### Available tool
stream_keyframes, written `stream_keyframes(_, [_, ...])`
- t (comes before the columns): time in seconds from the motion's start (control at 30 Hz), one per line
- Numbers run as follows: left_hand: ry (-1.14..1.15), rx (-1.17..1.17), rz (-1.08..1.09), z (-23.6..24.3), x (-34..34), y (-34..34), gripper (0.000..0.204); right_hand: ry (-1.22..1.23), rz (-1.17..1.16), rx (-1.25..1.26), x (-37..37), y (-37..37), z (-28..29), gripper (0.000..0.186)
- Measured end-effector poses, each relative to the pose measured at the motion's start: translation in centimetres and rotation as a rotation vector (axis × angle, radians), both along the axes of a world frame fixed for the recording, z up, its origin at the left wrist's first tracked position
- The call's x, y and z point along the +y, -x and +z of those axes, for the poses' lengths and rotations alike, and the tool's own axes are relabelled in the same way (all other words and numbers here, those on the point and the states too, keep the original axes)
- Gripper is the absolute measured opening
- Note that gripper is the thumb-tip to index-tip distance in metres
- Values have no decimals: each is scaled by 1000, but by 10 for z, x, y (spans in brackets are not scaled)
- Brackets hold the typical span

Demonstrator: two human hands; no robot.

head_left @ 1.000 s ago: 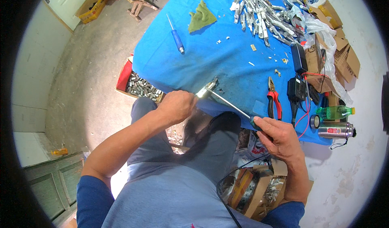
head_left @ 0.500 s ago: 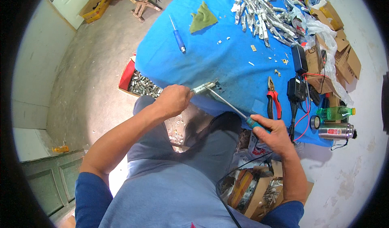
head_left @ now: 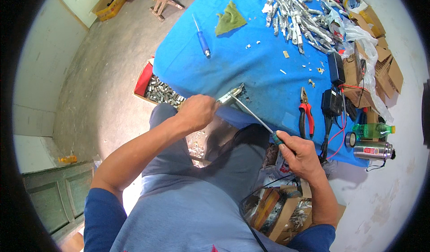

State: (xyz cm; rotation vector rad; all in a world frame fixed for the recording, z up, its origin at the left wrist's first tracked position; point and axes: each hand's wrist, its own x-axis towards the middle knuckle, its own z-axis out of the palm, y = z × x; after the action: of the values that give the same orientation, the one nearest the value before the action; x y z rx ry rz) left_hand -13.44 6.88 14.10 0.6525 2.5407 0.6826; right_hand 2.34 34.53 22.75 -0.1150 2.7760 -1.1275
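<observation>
My left hand (head_left: 198, 112) is closed round one end of a narrow silvery metal piece (head_left: 229, 96), whose far end rests by the near edge of the blue cloth (head_left: 188, 75). What the piece is, I cannot make out. In my right hand (head_left: 299, 153) is a screwdriver (head_left: 256, 117) with a teal handle, gripped with the thumb along it. Its long shaft slants up to the left, and the tip meets the metal piece near its far end. Dark crumbs lie on the cloth beside that end.
A heap of similar silvery pieces (head_left: 298, 23) covers the far right. Red-handled pliers (head_left: 306, 114), a blue screwdriver (head_left: 203, 43) and a green rag (head_left: 230, 19) lie on the cloth. Black adapters (head_left: 332, 101), a green bottle (head_left: 371, 129) and a steel flask (head_left: 371, 149) stand right; a box of metal bits (head_left: 161, 90) sits left.
The metal piece has turned slightly in my left hand and shows a broader face. My right hand has rolled over the screwdriver handle, covering more of it. The whole view has shifted a little.
</observation>
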Motion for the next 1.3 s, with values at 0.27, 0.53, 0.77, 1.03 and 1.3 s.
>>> stream_keyframes(0.27, [-10, -22, -8, 4, 1, 0, 38, -100, -41, 131, -11, -12, -16, 37])
stream_keyframes(0.53, [-18, -17, 9, 5, 1, -3, 38, -260, 109, 325, -8, -6, -8, 43])
stream_keyframes(0.77, [-14, -33, 9, 8, 4, -2, 39, -75, 123, 180, 1, 12, 6, 40])
stream_keyframes(1.03, [-5, -52, 12, 7, 5, -2, 39, 40, 40, 34, 7, 14, 0, 36])
stream_keyframes(1.3, [-45, -56, 3, 3, 4, -1, 40, -236, 135, 278, -12, 3, -2, 41])
